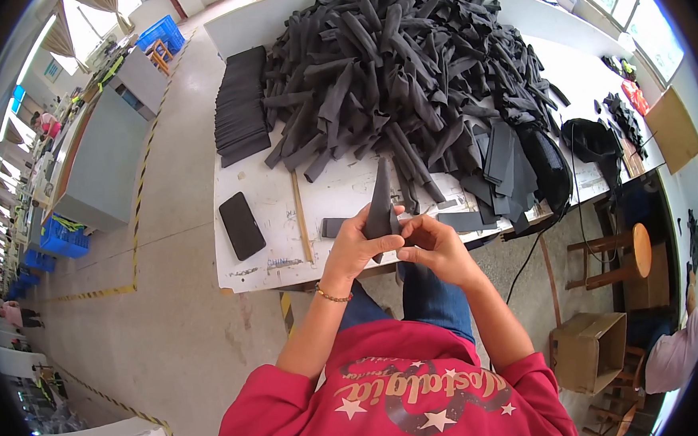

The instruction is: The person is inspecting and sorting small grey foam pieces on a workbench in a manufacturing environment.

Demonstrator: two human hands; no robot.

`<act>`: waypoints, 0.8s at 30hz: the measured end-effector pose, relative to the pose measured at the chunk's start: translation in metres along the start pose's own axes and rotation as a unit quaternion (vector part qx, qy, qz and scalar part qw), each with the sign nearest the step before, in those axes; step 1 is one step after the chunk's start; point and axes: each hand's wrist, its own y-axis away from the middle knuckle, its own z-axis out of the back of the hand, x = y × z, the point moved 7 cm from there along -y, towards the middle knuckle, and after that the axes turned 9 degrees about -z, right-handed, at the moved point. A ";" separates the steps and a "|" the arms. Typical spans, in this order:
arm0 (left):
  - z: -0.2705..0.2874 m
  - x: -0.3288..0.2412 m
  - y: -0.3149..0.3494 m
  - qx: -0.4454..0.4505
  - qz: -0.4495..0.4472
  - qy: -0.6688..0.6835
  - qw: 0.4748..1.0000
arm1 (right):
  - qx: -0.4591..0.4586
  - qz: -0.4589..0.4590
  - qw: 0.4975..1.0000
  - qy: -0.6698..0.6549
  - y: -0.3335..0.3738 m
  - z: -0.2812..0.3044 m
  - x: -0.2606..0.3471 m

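Frame centre: left hand (360, 245) clamped on folded dark-grey fabric strip (380, 204); right hand (439, 250) pinches its edge (tangled charcoal fabric heap (395, 63), upper centre).

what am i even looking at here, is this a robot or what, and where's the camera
There is no robot here: these are a person's own two bare hands. The single picture comes from a wide fisheye camera worn on the person's head, looking down, which is why straight edges look bent and the forearms come up from below.

The left hand grips a dark grey, folded-looking piece, with its thumb across the front. The right hand has its fingertips at the piece's edge; whether they pinch it is hard to tell.

On the white table lie a big loose heap of similar dark pieces, a neat row of dark strips to its left, a black phone and a thin wooden strip.
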 end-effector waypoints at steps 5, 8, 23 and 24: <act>-0.001 -0.005 0.001 0.038 -0.020 -0.006 0.999 | 0.058 -0.021 0.997 -0.046 0.003 -0.003 0.004; -0.002 -0.010 0.002 0.054 -0.035 -0.016 0.998 | 0.076 -0.020 0.995 -0.058 0.004 -0.001 0.001; 0.019 0.013 -0.005 -0.112 -0.076 0.275 0.952 | -0.078 0.034 0.996 -0.016 0.005 0.040 0.009; 0.022 0.018 -0.009 -0.099 -0.078 0.277 0.953 | -0.162 0.050 0.980 0.107 0.003 0.064 0.004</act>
